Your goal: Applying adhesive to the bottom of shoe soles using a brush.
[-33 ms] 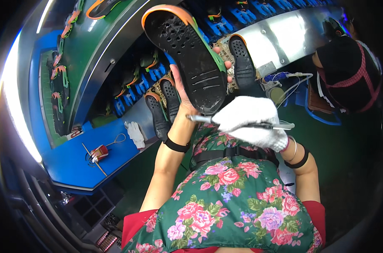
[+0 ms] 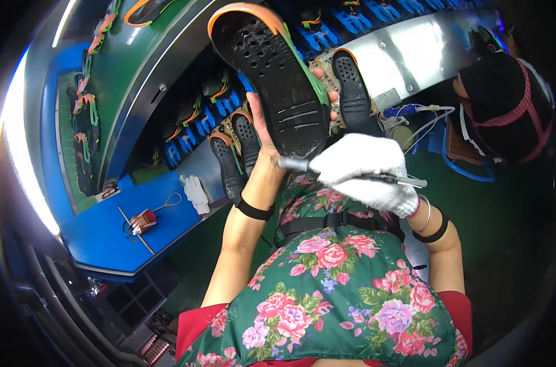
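My bare left hand is closed round a black shoe sole with an orange and green rim, a patch of holes and wet-looking streaks. Its fingertips curl over the sole's right edge, and the heel end points toward me. In a white knit glove, my right hand grips a slim brush-like tool with a grey shaft. The tool's tip lies just below the heel end, close to my left wrist; whether it touches the sole I cannot tell. Glove and fingers hide the middle of the tool.
Behind are several more black soles and a curved line with blue holders. A metal surface runs to the right, toward a person in dark clothing. On the left, a blue table bears a white glove and a red item.
The sole has shifted slightly upward in the picture. The tool's tip has moved a little up and to the right, along with my gloved right hand.
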Demonstrator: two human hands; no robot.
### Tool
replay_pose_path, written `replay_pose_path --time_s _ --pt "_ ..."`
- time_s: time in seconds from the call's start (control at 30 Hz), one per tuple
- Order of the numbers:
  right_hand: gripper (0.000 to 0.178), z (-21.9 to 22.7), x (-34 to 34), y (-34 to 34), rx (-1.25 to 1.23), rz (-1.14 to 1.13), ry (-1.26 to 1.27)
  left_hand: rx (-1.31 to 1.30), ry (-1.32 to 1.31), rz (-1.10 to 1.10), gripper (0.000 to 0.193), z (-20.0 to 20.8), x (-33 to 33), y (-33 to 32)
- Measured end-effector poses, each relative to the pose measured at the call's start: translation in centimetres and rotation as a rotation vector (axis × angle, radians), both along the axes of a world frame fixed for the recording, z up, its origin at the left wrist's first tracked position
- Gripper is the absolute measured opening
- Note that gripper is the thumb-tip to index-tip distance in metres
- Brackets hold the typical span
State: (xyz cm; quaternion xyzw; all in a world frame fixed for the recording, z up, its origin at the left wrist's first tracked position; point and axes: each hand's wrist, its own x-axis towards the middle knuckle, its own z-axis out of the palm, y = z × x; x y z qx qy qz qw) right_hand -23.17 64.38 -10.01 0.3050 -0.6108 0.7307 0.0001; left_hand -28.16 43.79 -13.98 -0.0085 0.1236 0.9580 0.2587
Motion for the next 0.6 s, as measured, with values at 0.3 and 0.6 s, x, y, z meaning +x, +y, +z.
replay_pose_path --time_s 0.3,0.6 --pt "0.020 0.8 1.2 -0.3 0.067 0.159 0.105 -0.059 0.062 -0.151 0.104 0.1 -0.4 -1.2" --pt "0.029 -0.3 2.6 -0.6 0.202 0.084 -0.048 -0.088 -0.110 -0.316 0.081 0.9 -0.6 -2.1"
